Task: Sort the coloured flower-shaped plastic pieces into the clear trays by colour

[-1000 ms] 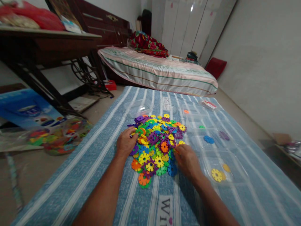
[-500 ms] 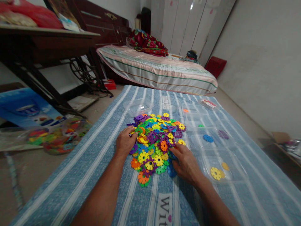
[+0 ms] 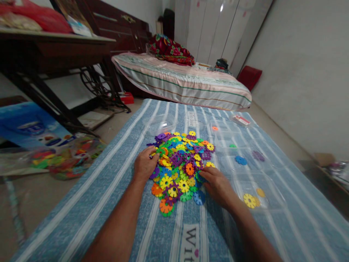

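Observation:
A heap of flower-shaped plastic discs in several colours lies on a blue striped mat. My left hand rests at the heap's left edge with its fingers curled in against the pieces; what they grip is hidden. At the heap's right edge lies my right hand, its fingers stretched out, the tips touching green and blue discs. A blue disc sits on the mat just left of that hand.
Clear plastic trays to the right hold sorted discs: yellow, blue, purple, green, orange. A mattress lies beyond the mat. A bag of discs and a dark table are at left.
My right hand has slid a little left and forward into the heap, uncovering a blue disc beside it. My left hand has hardly moved.

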`<act>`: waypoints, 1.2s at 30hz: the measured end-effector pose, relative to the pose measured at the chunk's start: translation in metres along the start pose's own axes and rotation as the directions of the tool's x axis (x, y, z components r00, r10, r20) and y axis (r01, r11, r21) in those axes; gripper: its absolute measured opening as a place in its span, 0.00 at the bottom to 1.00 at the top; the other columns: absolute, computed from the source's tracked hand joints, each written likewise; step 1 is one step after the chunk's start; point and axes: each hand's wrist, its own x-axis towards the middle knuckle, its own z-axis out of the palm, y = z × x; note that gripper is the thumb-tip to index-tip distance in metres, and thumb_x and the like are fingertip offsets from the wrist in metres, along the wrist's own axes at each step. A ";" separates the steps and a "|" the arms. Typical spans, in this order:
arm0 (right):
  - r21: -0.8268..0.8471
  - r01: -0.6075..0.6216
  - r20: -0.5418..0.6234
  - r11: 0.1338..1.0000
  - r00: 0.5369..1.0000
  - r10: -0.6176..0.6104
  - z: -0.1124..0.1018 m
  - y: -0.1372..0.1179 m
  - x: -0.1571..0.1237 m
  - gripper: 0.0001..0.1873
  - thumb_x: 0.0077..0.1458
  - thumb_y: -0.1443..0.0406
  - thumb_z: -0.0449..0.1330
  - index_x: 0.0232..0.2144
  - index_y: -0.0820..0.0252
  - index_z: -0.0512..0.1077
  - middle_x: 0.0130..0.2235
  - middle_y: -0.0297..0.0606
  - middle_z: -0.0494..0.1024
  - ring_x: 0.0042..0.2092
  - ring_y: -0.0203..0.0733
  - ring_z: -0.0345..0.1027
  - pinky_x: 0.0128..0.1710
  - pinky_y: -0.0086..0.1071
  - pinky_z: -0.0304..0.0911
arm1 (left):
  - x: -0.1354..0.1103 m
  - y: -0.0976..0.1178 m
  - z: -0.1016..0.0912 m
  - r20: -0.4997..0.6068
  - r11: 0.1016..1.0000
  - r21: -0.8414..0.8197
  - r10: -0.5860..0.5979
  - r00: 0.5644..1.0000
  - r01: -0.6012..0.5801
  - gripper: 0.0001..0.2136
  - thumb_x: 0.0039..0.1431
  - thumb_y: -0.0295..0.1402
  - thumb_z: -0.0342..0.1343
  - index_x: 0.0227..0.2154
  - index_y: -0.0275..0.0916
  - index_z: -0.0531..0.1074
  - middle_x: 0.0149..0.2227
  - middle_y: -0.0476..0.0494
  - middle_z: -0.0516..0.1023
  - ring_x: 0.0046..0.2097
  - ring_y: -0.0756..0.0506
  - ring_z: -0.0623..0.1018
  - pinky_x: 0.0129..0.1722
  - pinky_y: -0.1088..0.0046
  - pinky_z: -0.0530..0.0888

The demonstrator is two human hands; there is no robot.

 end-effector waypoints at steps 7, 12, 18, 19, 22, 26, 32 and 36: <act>-0.023 -0.001 0.033 1.000 0.999 0.002 -0.009 -0.003 0.003 0.19 0.49 0.76 0.55 0.40 0.56 0.77 0.46 0.41 0.78 0.49 0.44 0.69 0.50 0.34 0.64 | 0.000 0.000 -0.001 -0.006 1.000 0.003 0.008 1.000 -0.008 0.11 0.52 0.36 0.53 0.36 0.42 0.76 0.50 0.43 0.79 0.54 0.42 0.76 0.58 0.63 0.68; -0.045 0.029 0.061 0.999 0.998 -0.026 -0.012 -0.005 0.005 0.19 0.53 0.76 0.52 0.43 0.57 0.76 0.45 0.42 0.77 0.49 0.43 0.69 0.49 0.33 0.65 | 0.001 0.000 -0.001 0.007 1.000 0.002 0.002 1.000 -0.002 0.11 0.52 0.36 0.53 0.36 0.41 0.76 0.51 0.42 0.78 0.55 0.41 0.75 0.59 0.63 0.68; -0.093 0.014 -0.004 0.996 1.000 -0.015 -0.008 -0.006 0.006 0.19 0.59 0.74 0.50 0.46 0.55 0.76 0.43 0.42 0.78 0.47 0.42 0.70 0.47 0.32 0.65 | 0.001 -0.003 0.001 -0.007 1.000 -0.007 0.009 1.000 -0.009 0.12 0.51 0.36 0.53 0.37 0.42 0.77 0.50 0.44 0.79 0.55 0.42 0.75 0.59 0.63 0.68; -0.108 0.003 -0.009 0.994 1.000 -0.004 -0.007 -0.006 0.006 0.19 0.59 0.74 0.50 0.45 0.55 0.76 0.42 0.42 0.78 0.46 0.42 0.71 0.46 0.31 0.65 | 0.001 -0.003 0.000 -0.004 1.000 -0.005 0.011 1.000 -0.011 0.12 0.51 0.36 0.53 0.37 0.42 0.77 0.51 0.44 0.79 0.55 0.42 0.75 0.59 0.63 0.68; -0.143 -0.040 -0.022 0.989 0.999 0.037 -0.007 -0.007 0.008 0.19 0.58 0.74 0.50 0.46 0.57 0.75 0.41 0.42 0.77 0.44 0.42 0.71 0.43 0.30 0.64 | 0.001 -0.002 0.000 0.001 1.000 0.001 0.007 1.000 -0.007 0.12 0.52 0.35 0.53 0.37 0.41 0.77 0.51 0.42 0.78 0.55 0.42 0.75 0.59 0.63 0.68; -0.117 -0.078 -0.034 0.990 0.997 0.075 -0.008 -0.006 0.009 0.15 0.59 0.72 0.51 0.42 0.57 0.75 0.39 0.40 0.77 0.41 0.39 0.70 0.40 0.27 0.63 | 0.001 -0.001 0.000 -0.012 1.000 0.000 0.002 1.000 -0.002 0.11 0.52 0.35 0.53 0.36 0.42 0.77 0.50 0.43 0.79 0.54 0.41 0.76 0.58 0.62 0.69; -0.022 -0.055 -0.080 0.998 0.995 0.054 -0.007 -0.003 0.006 0.14 0.63 0.66 0.50 0.33 0.58 0.75 0.33 0.38 0.75 0.37 0.38 0.70 0.37 0.26 0.60 | 0.000 -0.001 0.001 -0.012 1.000 0.005 -0.003 1.000 0.003 0.11 0.51 0.35 0.53 0.36 0.42 0.76 0.50 0.44 0.79 0.54 0.42 0.75 0.58 0.63 0.68; 0.084 -0.037 -0.155 0.996 0.987 0.050 -0.004 -0.002 0.005 0.13 0.62 0.67 0.51 0.34 0.58 0.76 0.34 0.39 0.77 0.37 0.39 0.71 0.38 0.27 0.62 | 0.000 -0.002 0.001 -0.005 1.000 -0.001 -0.004 1.000 0.004 0.11 0.52 0.36 0.52 0.36 0.42 0.76 0.51 0.44 0.78 0.54 0.42 0.75 0.58 0.64 0.69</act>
